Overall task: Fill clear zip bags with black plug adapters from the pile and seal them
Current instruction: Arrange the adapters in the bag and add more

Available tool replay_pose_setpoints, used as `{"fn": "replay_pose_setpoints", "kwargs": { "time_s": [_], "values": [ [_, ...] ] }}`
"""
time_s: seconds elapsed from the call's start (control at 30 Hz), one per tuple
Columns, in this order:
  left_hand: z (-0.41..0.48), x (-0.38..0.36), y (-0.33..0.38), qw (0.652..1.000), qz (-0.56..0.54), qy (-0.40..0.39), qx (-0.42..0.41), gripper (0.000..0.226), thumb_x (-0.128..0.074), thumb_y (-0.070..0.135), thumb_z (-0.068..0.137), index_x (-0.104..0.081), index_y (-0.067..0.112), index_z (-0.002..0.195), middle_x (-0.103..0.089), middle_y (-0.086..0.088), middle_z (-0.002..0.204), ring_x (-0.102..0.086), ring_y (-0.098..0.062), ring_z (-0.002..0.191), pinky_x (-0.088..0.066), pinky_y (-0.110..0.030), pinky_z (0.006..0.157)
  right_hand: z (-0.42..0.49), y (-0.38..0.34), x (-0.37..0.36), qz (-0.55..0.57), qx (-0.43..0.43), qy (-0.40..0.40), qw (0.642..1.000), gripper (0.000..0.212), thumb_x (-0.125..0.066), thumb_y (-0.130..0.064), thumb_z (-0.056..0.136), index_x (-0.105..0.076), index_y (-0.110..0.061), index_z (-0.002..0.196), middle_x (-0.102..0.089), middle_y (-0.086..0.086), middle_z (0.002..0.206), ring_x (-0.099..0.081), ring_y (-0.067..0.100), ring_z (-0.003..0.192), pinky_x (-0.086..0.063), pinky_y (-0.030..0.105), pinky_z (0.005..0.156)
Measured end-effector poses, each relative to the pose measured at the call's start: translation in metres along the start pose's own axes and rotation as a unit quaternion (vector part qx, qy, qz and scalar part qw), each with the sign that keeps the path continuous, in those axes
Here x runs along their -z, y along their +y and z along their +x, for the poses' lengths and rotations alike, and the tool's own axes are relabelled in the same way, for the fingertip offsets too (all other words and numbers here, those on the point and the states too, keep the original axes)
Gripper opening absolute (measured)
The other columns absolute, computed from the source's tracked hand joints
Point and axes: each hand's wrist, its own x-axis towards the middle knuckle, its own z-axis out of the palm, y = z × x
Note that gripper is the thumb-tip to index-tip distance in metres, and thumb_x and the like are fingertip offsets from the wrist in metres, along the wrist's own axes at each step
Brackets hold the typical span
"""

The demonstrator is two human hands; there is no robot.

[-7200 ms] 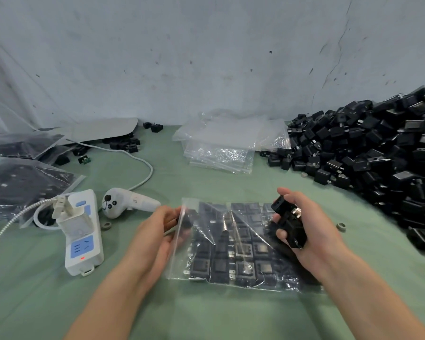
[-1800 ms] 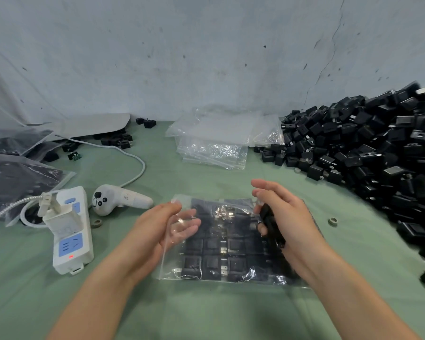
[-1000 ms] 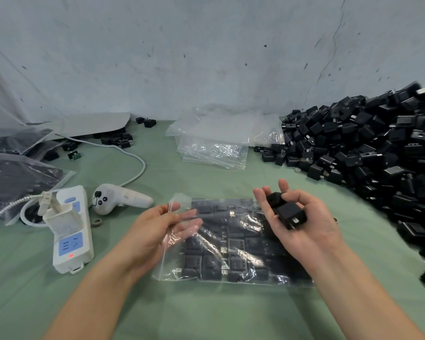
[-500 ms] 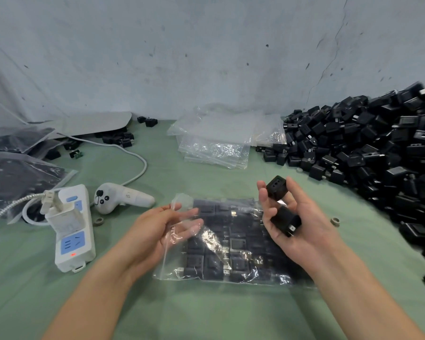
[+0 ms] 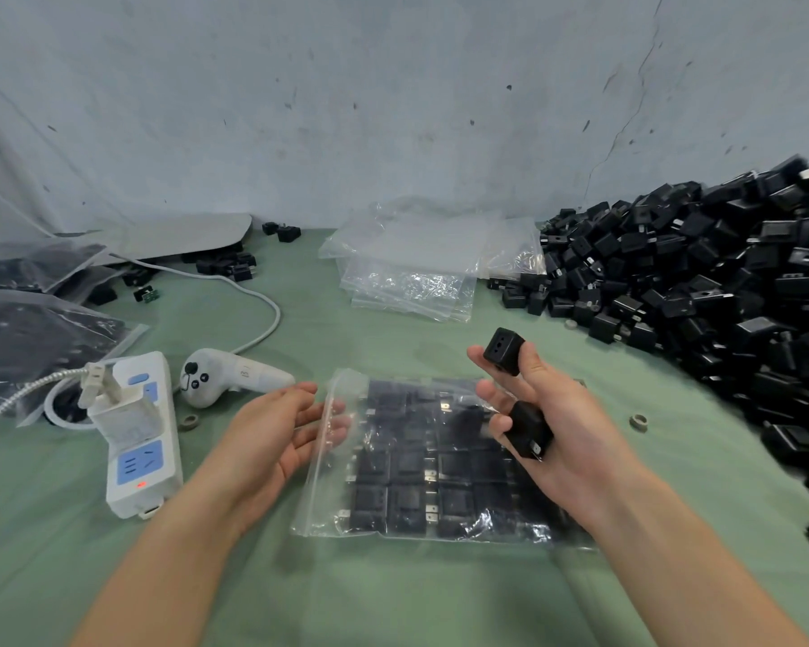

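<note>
1. Nearest you, at lower centre, the clear zip bag (image 5: 412, 464) lies flat on the green table cover (image 5: 393, 595). It is lined with rows of black adapters, and its mouth is on the left edge.
2. Your left hand (image 5: 272, 441) is at that mouth, fingers loosely straight, the tips showing through the raised plastic flap.
3. Your right hand (image 5: 566, 436) hovers over the bag's right side. Thumb and forefinger pinch one plug adapter (image 5: 503, 350), and the lower fingers curl round a second adapter (image 5: 528, 429).
4. Left of centre lie a white power strip (image 5: 143, 455) and a white handheld controller (image 5: 227, 375).
5. Farther back at centre is a stack of empty bags (image 5: 412, 268). The adapter pile (image 5: 720, 291) fills the right, and filled bags (image 5: 29, 338) lie far left.
</note>
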Motion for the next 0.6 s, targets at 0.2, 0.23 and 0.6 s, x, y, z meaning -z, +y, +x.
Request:
{"fn": "replay_pose_setpoints", "kwargs": {
  "time_s": [0.2, 0.23, 0.6],
  "values": [
    [0.003, -0.001, 0.001, 0.997, 0.006, 0.063, -0.042, 0.016, -0.043, 0.004, 0.102, -0.053, 0.004, 0.114, -0.065, -0.021, 0.098, -0.067, -0.026, 0.073, -0.062, -0.030, 0.058, -0.002, 0.001, -0.001, -0.036, 0.018, -0.020, 0.999, 0.032, -0.048, -0.027, 0.104, -0.061, -0.008, 0.127, -0.074, 0.000, 0.117, -0.068, 0.012, 0.070, -0.044, 0.020, 0.046],
    [0.004, 0.000, -0.001, 0.992, 0.044, 0.089, -0.073, 0.017, -0.044, 0.004, 0.101, -0.054, 0.007, 0.114, -0.065, -0.018, 0.100, -0.066, -0.024, 0.075, -0.061, -0.031, 0.061, -0.003, 0.001, -0.001, -0.040, 0.022, -0.020, 0.999, 0.032, -0.049, -0.026, 0.104, -0.061, -0.008, 0.128, -0.074, 0.000, 0.118, -0.068, 0.013, 0.069, -0.043, 0.020, 0.045],
    [-0.028, -0.030, -0.005, 0.924, 0.226, 0.018, -0.309, 0.015, -0.047, 0.036, 0.102, -0.062, 0.032, 0.104, -0.069, 0.010, 0.086, -0.062, -0.004, 0.071, -0.046, -0.013, 0.064, -0.010, 0.008, -0.010, -0.139, 0.113, -0.073, 0.981, 0.028, -0.064, -0.026, 0.093, -0.072, -0.041, 0.114, -0.066, -0.002, 0.101, -0.062, 0.011, 0.064, -0.042, 0.021, 0.045]
  ]
}}
